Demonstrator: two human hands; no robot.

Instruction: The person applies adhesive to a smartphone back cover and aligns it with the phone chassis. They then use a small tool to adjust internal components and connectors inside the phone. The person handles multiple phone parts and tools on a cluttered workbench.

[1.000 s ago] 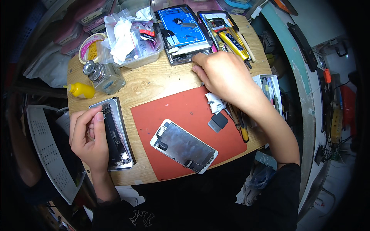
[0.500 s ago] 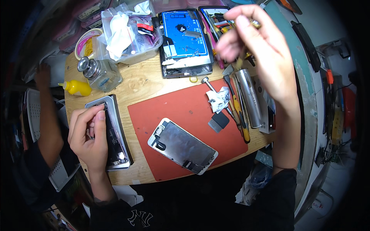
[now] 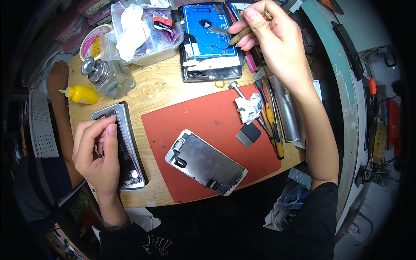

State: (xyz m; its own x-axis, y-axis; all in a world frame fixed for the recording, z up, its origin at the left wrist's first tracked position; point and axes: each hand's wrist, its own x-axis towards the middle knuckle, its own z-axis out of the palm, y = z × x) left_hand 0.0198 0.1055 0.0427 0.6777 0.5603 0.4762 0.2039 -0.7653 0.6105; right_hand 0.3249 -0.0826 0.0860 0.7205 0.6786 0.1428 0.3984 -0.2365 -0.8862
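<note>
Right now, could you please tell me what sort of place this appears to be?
Most likely a phone repair workbench: a white-framed rectangular phone screen lies on a flat red mat, and an opened, silver-edged device shows inner parts by the left hand.

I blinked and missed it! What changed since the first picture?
The right hand moved forward and slightly right, and now holds a slim brownish tool, unseen before. The left hand stayed at the opened phone, and the white-framed screen stayed on the red mat.
</note>
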